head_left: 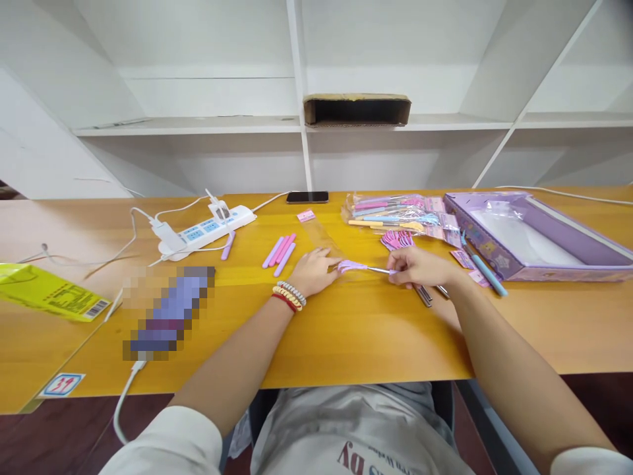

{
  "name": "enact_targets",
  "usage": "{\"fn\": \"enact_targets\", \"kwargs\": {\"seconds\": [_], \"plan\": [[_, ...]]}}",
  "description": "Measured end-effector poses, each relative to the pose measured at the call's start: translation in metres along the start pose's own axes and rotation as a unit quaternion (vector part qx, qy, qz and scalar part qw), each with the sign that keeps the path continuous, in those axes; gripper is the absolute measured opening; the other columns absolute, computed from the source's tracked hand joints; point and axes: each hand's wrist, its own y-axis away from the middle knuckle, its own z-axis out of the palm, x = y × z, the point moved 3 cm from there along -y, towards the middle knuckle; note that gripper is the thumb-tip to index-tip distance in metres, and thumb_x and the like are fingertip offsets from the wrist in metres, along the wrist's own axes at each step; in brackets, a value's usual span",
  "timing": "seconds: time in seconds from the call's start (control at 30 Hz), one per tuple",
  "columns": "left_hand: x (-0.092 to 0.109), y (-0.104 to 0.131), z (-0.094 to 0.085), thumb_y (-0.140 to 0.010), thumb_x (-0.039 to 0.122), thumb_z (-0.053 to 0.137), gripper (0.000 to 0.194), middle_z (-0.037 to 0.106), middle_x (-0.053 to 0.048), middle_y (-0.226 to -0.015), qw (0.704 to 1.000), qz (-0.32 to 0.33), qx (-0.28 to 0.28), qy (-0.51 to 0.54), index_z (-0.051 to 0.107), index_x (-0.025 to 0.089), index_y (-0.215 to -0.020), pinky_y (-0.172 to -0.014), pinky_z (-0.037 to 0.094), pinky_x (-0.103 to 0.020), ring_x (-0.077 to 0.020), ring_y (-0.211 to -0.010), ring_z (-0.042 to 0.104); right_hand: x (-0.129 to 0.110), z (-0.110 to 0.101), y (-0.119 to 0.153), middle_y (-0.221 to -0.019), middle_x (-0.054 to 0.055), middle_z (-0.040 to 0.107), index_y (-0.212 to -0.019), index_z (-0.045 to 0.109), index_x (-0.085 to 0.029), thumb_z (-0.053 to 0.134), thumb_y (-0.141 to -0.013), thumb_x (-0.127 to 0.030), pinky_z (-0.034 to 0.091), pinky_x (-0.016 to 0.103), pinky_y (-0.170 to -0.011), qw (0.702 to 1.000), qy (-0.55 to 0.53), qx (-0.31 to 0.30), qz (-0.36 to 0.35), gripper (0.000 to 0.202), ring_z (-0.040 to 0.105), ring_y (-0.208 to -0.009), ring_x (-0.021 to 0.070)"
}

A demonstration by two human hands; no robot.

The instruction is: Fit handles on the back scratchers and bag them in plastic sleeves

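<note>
My right hand (409, 266) pinches the near end of a slim stick with a metal shaft and a purple head (352, 266), held level over the table. Its head points left and touches the fingertips of my left hand (314, 270). Those fingers lie on the open end of a clear plastic sleeve (321, 239) with a pink label. Pink-headed sticks (397, 239) with metal shafts lie partly under my right hand. Left of my left hand are several pink and purple tubes (280, 253).
Packed sticks (395, 214) in clear bags lie behind my right hand, beside a purple box (519, 269). A blue stick (489, 274), power strip (210, 227), black phone (307, 197), pixelated device (173, 310) and yellow packet (49, 292) also lie around.
</note>
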Motion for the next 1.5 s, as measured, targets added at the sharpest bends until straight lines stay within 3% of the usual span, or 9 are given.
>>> {"fn": "enact_targets", "kwargs": {"seconds": [0.17,0.43,0.6,1.23,1.5], "plan": [[0.002,-0.002,-0.001,-0.087,0.050,0.032,0.046,0.049,-0.008,-0.129,0.999,-0.019,0.027,0.004,0.055,0.028,-0.121,-0.100,0.031,-0.040,-0.0264,-0.122,0.040,0.004,-0.004,0.003,-0.058,0.000,0.060,-0.075,0.050,-0.017,0.059,-0.065,-0.023,0.036,0.020,-0.041,0.999,0.003,-0.031,0.015,0.015,0.051,-0.043,0.0097],[0.010,-0.002,-0.008,-0.089,0.038,0.031,0.040,0.064,-0.005,-0.104,0.997,0.003,0.075,0.034,0.067,0.023,-0.098,-0.093,0.037,-0.031,-0.0194,-0.104,0.053,0.005,-0.010,0.003,-0.057,-0.001,0.060,-0.074,0.049,-0.018,0.058,-0.064,-0.026,0.039,0.021,-0.043,0.999,0.035,0.011,0.014,0.015,0.051,-0.044,0.0111],[0.007,-0.006,-0.005,-0.086,0.034,0.038,0.035,0.064,-0.007,-0.092,0.998,-0.005,0.061,0.011,0.069,0.019,-0.085,-0.084,0.041,-0.031,-0.0193,-0.090,0.055,0.002,-0.007,0.002,-0.056,-0.001,0.060,-0.075,0.050,-0.018,0.057,-0.064,-0.027,0.038,0.022,-0.043,0.997,0.071,0.028,0.014,0.016,0.052,-0.044,0.0119],[0.001,-0.007,-0.003,-0.085,0.033,0.042,0.030,0.064,-0.007,-0.101,0.997,0.030,0.050,0.048,0.068,0.018,-0.091,-0.093,0.037,-0.034,-0.0208,-0.100,0.052,-0.006,-0.003,0.001,-0.064,0.001,0.062,-0.075,0.055,-0.018,0.062,-0.065,-0.033,0.034,0.022,-0.048,0.988,0.149,0.040,0.001,0.020,0.052,-0.053,0.0121],[0.004,-0.007,-0.003,-0.087,0.028,0.038,0.032,0.065,-0.008,-0.095,0.998,0.032,0.047,0.035,0.067,0.016,-0.085,-0.090,0.038,-0.035,-0.0204,-0.093,0.053,-0.011,-0.001,0.003,-0.064,0.000,0.060,-0.074,0.055,-0.018,0.061,-0.065,-0.033,0.034,0.023,-0.049,0.990,0.139,0.029,-0.014,0.019,0.050,-0.055,0.0121]]}}
